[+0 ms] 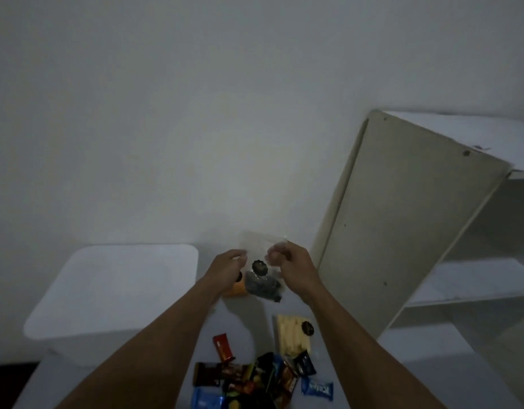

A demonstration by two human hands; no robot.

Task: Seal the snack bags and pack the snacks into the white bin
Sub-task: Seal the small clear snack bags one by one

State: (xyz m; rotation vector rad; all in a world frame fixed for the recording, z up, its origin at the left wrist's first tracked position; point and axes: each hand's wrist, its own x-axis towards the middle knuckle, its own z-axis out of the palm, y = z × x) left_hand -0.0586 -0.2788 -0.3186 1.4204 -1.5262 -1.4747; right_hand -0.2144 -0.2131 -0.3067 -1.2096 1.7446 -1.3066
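I hold up a clear snack bag (pixel 262 277) with dark snacks in its bottom and a round black sticker on its front. My left hand (pixel 227 268) pinches its left upper edge and my right hand (pixel 293 268) pinches its right upper edge. An orange snack bag (pixel 235 290) lies behind my left hand, mostly hidden. A clear bag of pale yellow sticks (pixel 291 335) lies on the table nearer to me. The white bin (pixel 113 290) stands at the left, beside my left forearm.
A heap of wrapped candies and chocolate bars (pixel 255 379) lies at the table's near edge, with a red bar (pixel 223 346) and a blue wrapper (pixel 317 388) at its sides. A white shelf unit (pixel 402 216) stands at the right. A plain wall is behind.
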